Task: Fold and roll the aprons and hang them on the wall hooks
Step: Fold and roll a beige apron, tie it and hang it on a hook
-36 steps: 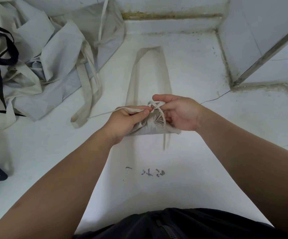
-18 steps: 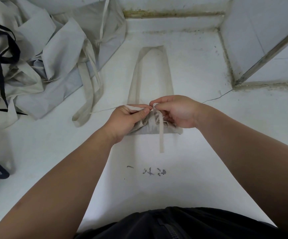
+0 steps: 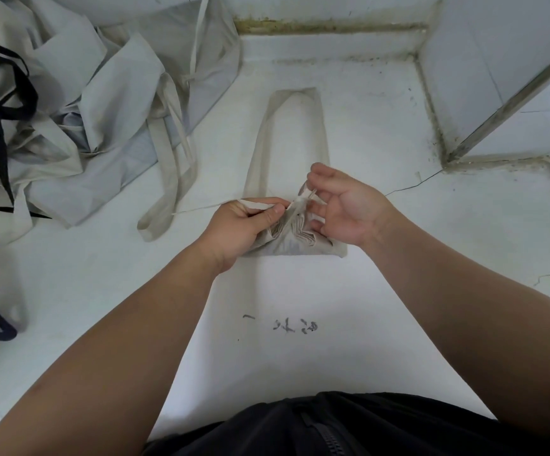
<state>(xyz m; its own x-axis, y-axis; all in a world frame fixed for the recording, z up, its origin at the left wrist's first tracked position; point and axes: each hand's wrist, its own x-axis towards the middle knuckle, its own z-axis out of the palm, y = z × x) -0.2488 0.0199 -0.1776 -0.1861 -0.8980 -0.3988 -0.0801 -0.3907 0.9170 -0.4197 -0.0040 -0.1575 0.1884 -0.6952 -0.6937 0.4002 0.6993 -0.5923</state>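
A rolled beige apron lies on the white floor in the middle of the view. Its neck loop stretches flat away from me. My left hand pinches one tie strap between thumb and fingers and rests against the roll's left end. My right hand hovers palm up over the roll's right side, fingers curled, with the other strap end caught between thumb and fingertips at the knot.
A heap of loose beige aprons with black straps fills the upper left. A long beige strap trails from it toward the roll. White tiled walls close the back and right. Dark scribbles mark the floor.
My right hand has turned palm up and lifted, drawing the hanging strap end up out of sight below the roll. My left hand keeps its pinch, nearly still.
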